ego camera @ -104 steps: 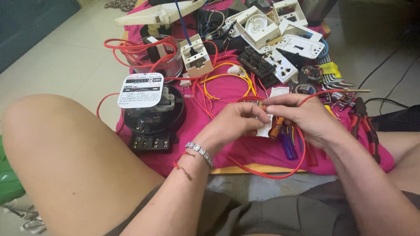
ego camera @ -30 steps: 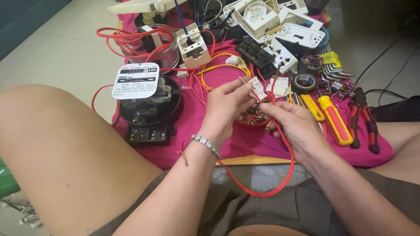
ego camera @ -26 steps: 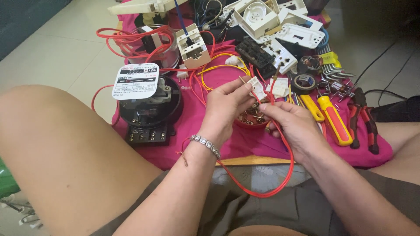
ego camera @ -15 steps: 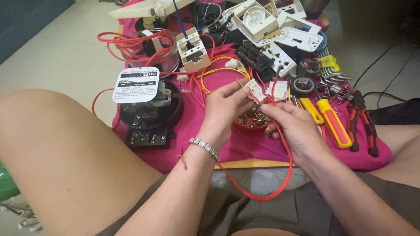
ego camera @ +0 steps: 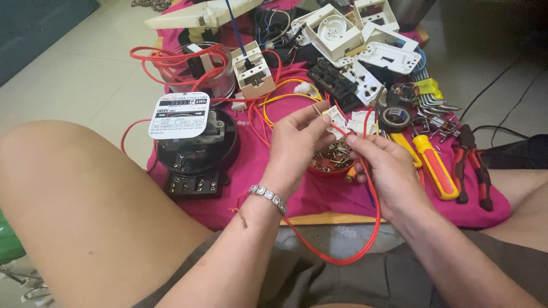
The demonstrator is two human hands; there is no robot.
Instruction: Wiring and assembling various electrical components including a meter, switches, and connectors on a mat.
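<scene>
while pinched at its corner between thumb and forefinger of the left hand, small white switch part held up over the pink cloth, tilted, its free edge turned toward the right hand. red wire meets that part from the right-hand side, end touching or just at it, exact contact too small to tell. long axis of the wire's last stretch runs down from the part through the right fingers, then sweeps in a wide loop below both wrists and back up under the left forearm. right hand clenched on the wire just beside the part, nearer to the joint than the left. beneath the grip, red bowl of brass bits; beyond the right hand, yellow screwdriver and pliers; past the left hand, black meter.
</scene>
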